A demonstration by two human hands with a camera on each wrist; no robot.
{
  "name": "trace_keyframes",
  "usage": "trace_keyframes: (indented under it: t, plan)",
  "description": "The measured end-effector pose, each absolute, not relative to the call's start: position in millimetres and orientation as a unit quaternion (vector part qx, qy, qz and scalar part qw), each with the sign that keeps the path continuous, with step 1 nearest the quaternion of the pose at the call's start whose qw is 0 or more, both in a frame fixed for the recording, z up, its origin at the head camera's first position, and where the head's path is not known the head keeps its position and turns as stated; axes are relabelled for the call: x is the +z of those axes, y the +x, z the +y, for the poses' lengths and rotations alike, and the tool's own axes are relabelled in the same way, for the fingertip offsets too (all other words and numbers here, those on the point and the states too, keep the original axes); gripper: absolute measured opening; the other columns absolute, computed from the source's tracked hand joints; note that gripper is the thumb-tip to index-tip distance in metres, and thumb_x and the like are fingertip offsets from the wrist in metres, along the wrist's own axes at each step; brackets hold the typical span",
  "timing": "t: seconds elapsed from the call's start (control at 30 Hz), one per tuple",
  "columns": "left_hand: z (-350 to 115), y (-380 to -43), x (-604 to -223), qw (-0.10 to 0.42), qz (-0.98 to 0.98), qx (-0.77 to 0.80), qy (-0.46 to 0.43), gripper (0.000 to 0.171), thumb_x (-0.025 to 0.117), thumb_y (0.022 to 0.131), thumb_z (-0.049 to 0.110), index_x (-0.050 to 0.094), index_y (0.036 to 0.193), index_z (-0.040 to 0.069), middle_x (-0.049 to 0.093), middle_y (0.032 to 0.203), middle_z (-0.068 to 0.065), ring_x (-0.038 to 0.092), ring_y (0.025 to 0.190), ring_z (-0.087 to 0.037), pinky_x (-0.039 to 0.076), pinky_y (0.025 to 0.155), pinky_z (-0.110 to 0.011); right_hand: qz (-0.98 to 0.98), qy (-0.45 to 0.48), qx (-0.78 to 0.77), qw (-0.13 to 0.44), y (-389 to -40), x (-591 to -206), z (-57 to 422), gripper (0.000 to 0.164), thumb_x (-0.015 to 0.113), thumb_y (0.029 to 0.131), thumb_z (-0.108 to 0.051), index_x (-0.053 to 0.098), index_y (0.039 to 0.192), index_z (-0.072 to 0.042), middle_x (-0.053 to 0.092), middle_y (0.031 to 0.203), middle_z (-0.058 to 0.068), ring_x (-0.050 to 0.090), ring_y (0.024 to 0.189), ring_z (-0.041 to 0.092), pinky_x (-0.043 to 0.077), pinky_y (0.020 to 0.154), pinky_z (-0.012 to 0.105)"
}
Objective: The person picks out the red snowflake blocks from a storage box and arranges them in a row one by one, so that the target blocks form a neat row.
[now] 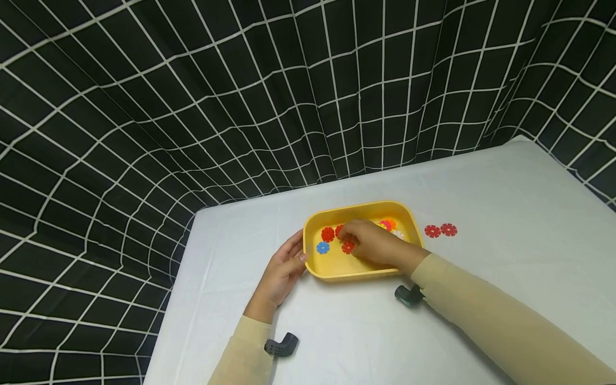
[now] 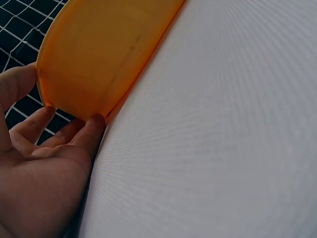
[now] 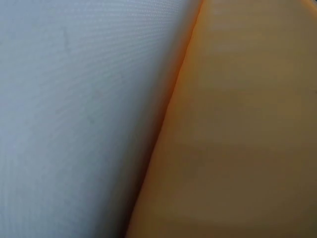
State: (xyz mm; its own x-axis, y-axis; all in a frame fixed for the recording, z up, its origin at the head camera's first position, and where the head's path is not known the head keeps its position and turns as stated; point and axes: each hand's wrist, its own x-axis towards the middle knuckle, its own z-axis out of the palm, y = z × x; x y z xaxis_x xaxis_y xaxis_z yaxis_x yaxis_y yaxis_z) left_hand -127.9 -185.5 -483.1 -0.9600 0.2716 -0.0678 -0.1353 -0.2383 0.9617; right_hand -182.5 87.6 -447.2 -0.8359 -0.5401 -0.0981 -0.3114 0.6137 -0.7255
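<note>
A yellow plastic tray [image 1: 337,271] stands on the white table, with toothed snowflake discs inside. My left hand [image 1: 284,270] holds its left end; in the left wrist view the thumb is at the rim and other fingertips [image 2: 95,120] touch the wall lower down. My right hand [image 1: 370,240] reaches into the tray, fingers bent down among red discs. One red disc [image 1: 348,247] lies by its thumb, another red disc [image 1: 339,230] is partly covered by its fingers; I cannot tell whether it pinches either. Left of these are a red disc [image 1: 328,234] and a blue disc [image 1: 323,247].
At the tray's right end lie orange [image 1: 391,223], pink, yellow and white discs, partly behind the right hand. Two red discs [image 1: 440,230] lie on the table right of the tray. A black gridded curtain [image 1: 269,96] hangs behind the table [image 1: 337,331]. The right wrist view holds only tray wall and tablecloth.
</note>
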Motion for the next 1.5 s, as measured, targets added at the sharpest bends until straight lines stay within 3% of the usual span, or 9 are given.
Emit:
trace_keyframes:
  t: [0.23, 0.6, 0.87, 1.0, 1.23, 1.5]
  plan:
    - [-185.9, -127.8, -483.7, 0.130, 0.603, 0.785, 0.056, 0.060, 0.059, 0.107, -0.004, 0.046, 0.165, 0.007, 0.045, 0.168, -0.007, 0.044, 0.153, -0.026, 0.045, 0.117, -0.038, 0.885, -0.237, -0.376, 0.139, -180.5, -443.7, 88.0, 0.032, 0.076, 0.093, 0.010, 0.074, 0.121, -0.006, 0.063, 0.112, 0.003, 0.059, 0.106, 0.026, 0.055, 0.101, 0.042]
    - [-187.3, -129.1, -487.4, 0.131, 0.601, 0.786, 0.066, 0.064, 0.059, 0.106, -0.004, 0.041, 0.167, 0.002, 0.039, 0.171, -0.014, 0.038, 0.156, -0.031, 0.045, 0.117, -0.039, 0.846, -0.217, -0.468, 0.133, -182.0, -439.7, 91.1, 0.016, 0.075, 0.098, 0.004, 0.073, 0.109, -0.009, 0.067, 0.101, 0.002, 0.059, 0.098, 0.026, 0.055, 0.089, 0.039]
    - [-186.7, -128.2, -485.9, 0.130, 0.599, 0.788, 0.062, 0.062, 0.059, 0.106, -0.004, 0.043, 0.166, 0.005, 0.043, 0.169, -0.011, 0.041, 0.154, -0.029, 0.045, 0.118, -0.040, 0.811, -0.199, -0.531, 0.143, -180.6, -439.7, 96.0, 0.014, 0.075, 0.100, 0.002, 0.070, 0.110, -0.007, 0.066, 0.102, 0.008, 0.060, 0.088, 0.029, 0.058, 0.068, 0.034]
    - [-187.0, -128.2, -485.7, 0.131, 0.602, 0.784, 0.076, 0.063, 0.057, 0.107, -0.004, 0.039, 0.167, 0.003, 0.039, 0.171, -0.014, 0.039, 0.156, -0.033, 0.044, 0.118, -0.040, 0.799, -0.192, -0.552, 0.142, -179.4, -438.2, 98.1, 0.015, 0.075, 0.101, -0.001, 0.071, 0.114, -0.007, 0.066, 0.105, 0.009, 0.061, 0.090, 0.030, 0.057, 0.071, 0.035]
    - [-186.5, -128.3, -486.3, 0.131, 0.603, 0.783, 0.076, 0.063, 0.058, 0.107, -0.002, 0.041, 0.167, 0.004, 0.040, 0.170, -0.013, 0.040, 0.155, -0.031, 0.044, 0.118, -0.040, 0.795, -0.183, -0.562, 0.138, -177.9, -432.2, 101.4, 0.018, 0.076, 0.101, -0.003, 0.073, 0.117, -0.009, 0.069, 0.107, 0.008, 0.062, 0.100, 0.030, 0.055, 0.088, 0.034]
    - [-185.7, -127.2, -484.0, 0.128, 0.604, 0.784, 0.068, 0.061, 0.059, 0.107, -0.003, 0.043, 0.166, 0.005, 0.043, 0.169, -0.010, 0.042, 0.154, -0.028, 0.044, 0.118, -0.039, 0.779, -0.177, -0.585, 0.140, -175.9, -416.5, 116.4, 0.021, 0.074, 0.103, -0.004, 0.067, 0.122, -0.001, 0.066, 0.108, 0.014, 0.063, 0.097, 0.033, 0.060, 0.083, 0.031]
